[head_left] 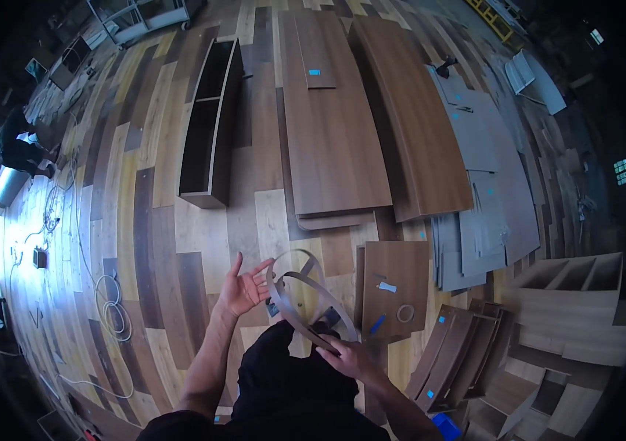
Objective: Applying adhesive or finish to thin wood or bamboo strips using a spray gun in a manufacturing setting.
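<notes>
A thin, flat grey-brown strip of edge banding [289, 307] hangs in loose loops in front of my knees. My right hand [344, 356] is closed on its lower end, fingers wrapped round it. On the other side, my left hand [245, 292] is open, palm up and fingers spread. Its fingertips are right beside the loops; whether they touch the band I cannot tell. Past the band, to the right, a small brown panel [394, 272] lies on the floor with a blue marker-like tool [378, 324] and a ring-shaped roll [405, 314] on it.
Ahead lie long brown panels [335, 154] and a dark open cabinet frame [210, 125]. Grey sheets [486, 169] spread at the right, with shelf units [460, 353] nearer. A cable [111, 309] coils on the plank floor at left. Another person [23, 147] bends down far left.
</notes>
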The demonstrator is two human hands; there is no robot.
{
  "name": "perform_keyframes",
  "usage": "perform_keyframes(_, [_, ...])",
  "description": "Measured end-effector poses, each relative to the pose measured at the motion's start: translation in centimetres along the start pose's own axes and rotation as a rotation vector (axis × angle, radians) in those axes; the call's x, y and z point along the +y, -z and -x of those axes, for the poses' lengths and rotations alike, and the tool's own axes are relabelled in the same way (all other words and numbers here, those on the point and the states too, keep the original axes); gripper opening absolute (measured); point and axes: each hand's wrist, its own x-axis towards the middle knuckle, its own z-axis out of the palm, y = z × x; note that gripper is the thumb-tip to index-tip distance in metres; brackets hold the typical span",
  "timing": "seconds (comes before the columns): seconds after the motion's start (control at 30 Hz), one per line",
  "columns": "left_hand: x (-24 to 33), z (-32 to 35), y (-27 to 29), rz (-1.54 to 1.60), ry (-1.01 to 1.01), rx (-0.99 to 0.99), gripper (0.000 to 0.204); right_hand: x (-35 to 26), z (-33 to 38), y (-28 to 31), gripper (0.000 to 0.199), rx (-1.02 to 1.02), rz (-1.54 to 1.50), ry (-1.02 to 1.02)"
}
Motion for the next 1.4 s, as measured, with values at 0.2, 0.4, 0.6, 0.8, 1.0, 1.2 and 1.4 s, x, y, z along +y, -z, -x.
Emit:
perform_keyframes(0.2, [0.7, 0.1, -14.1, -0.450, 0.040, 0.042, 0.049, -3.5, -0.5, 2.5, 0.028, 0.173, 0.136, 0.172])
perform_keyframes(0.4, [5.3, 2.6, -20.8, -0.665, -0.166, 0.038, 0.030, -0.8, -5.1, 4.7, 0.026, 0.167, 0.094, 0.161])
perform_keyframes(0.6, [18.7, 9.5, -22.8, -0.480, -0.828, -0.010, 0.043, 4.4, -12.0, 10.6, 0.036, 0.092, 0.252, -0.137])
perform_keyframes(0.8, [33.7, 13.9, -25.6, -0.418, -1.113, 0.229, 0.038, 9.6, -20.7, 15.2, 0.045, 0.158, 0.278, -0.246])
perform_keyframes(1.0, [48.0, 11.2, -30.0, -0.487, -1.089, 0.156, 0.040, 13.6, -31.0, 16.9, 0.069, 0.303, 0.435, -0.174])
perform_keyframes(1.2, [60.2, 2.6, -35.5, -0.717, -0.861, 0.419, 0.068, 11.8, -42.3, 17.3, 0.058, -0.023, 0.303, -0.607])
perform_keyframes(1.4, [74.9, -10.1, -38.2, -1.039, -0.779, 0.646, 0.060, 12.2, -46.0, 18.9, 0.049, 0.131, 0.161, -0.953])
